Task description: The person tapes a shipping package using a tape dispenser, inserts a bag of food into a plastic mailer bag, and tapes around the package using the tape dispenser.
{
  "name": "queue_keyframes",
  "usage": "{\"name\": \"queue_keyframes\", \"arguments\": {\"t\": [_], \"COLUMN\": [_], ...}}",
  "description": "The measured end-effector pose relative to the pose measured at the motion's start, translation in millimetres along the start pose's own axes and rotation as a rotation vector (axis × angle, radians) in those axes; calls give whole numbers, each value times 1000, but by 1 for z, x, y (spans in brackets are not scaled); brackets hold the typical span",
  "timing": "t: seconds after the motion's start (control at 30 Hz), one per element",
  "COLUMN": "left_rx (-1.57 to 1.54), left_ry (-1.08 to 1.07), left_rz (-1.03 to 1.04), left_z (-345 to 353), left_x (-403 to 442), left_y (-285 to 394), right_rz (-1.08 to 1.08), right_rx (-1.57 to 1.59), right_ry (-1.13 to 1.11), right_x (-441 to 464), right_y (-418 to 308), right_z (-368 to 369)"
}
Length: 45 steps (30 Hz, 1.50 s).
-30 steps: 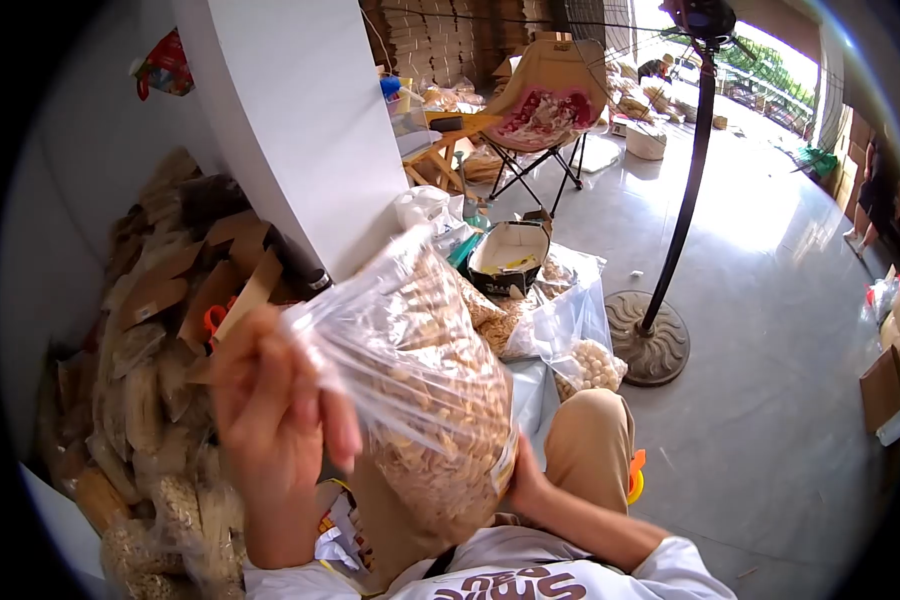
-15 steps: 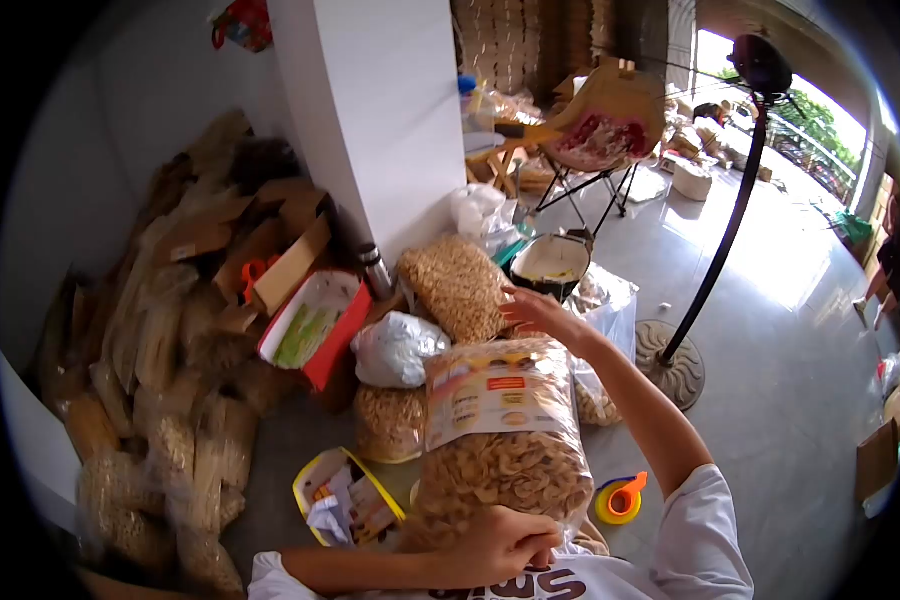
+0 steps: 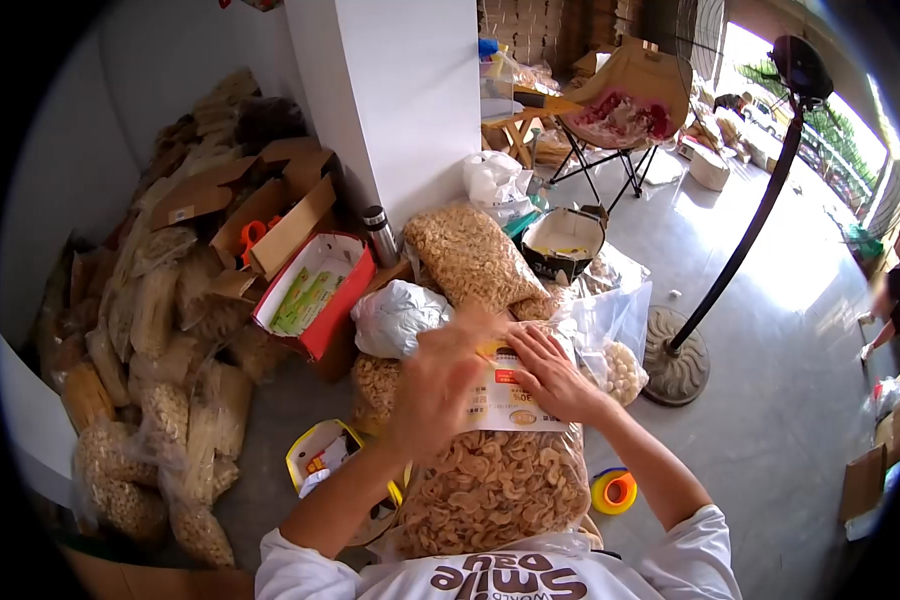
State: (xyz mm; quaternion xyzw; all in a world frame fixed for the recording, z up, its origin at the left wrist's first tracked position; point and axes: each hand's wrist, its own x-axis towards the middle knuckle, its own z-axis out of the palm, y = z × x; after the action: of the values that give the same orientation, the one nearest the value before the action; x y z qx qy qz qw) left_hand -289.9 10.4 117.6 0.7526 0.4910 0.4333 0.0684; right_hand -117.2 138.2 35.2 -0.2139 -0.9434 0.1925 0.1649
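Observation:
A large clear bag of dried, curled slices [image 3: 500,485] lies against my front, with a white printed label [image 3: 515,415] across its upper part. My right hand [image 3: 552,375] rests flat on the label's right side, fingers stretched out and holding nothing. Over the label's left side is my left hand [image 3: 445,375], smeared by motion, so its fingers cannot be made out. Just beyond the hands sits another bag of dried pieces [image 3: 470,255]. A knotted whitish plastic bag [image 3: 400,318] is left of my left hand, on top of a smaller bag of dried pieces [image 3: 375,390].
Many filled bags [image 3: 160,430] are heaped at the left. A red box [image 3: 345,290], a steel flask [image 3: 378,235] and a white pillar [image 3: 410,100] stand ahead. Right are tape rolls [image 3: 614,492] and a stand's round base [image 3: 676,360]. A yellow-edged box [image 3: 310,440] is near my left forearm.
My left hand has risen from the near end of the bag to the label. My right hand has come down from beyond the bag onto the label. The view has shifted slightly.

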Motion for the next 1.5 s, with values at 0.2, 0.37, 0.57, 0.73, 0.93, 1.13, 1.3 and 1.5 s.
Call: {"name": "queue_keyframes", "arguments": {"t": [0.2,0.37,0.57,0.73,0.93,1.13,1.3,1.5], "left_rx": [23,-31,-40,-93,-83,-73,-65,-71], "left_ry": [-291,-237,-186,-176,-181,-172,-159,-153], "left_rz": [-263,-272,-307,-345,-336,-309,-285,-304], "left_z": [43,43,46,49,48,49,49,48], "left_x": [-53,-49,-44,-47,-48,-48,-50,-50], "left_y": [-90,-89,-84,-87,-88,-89,-92,-89], "right_rz": [314,673,1037,1208,1255,1115,895,850], "right_rx": [749,546,169,262,162,295,423,585], "right_ry": [463,500,384,471,198,283,411,666], "right_x": [-16,-87,-189,-190,-181,-162,-156,-140], "right_y": [41,151,167,140,140,130,132,125], "right_z": [12,91,198,197,213,203,196,172]}}
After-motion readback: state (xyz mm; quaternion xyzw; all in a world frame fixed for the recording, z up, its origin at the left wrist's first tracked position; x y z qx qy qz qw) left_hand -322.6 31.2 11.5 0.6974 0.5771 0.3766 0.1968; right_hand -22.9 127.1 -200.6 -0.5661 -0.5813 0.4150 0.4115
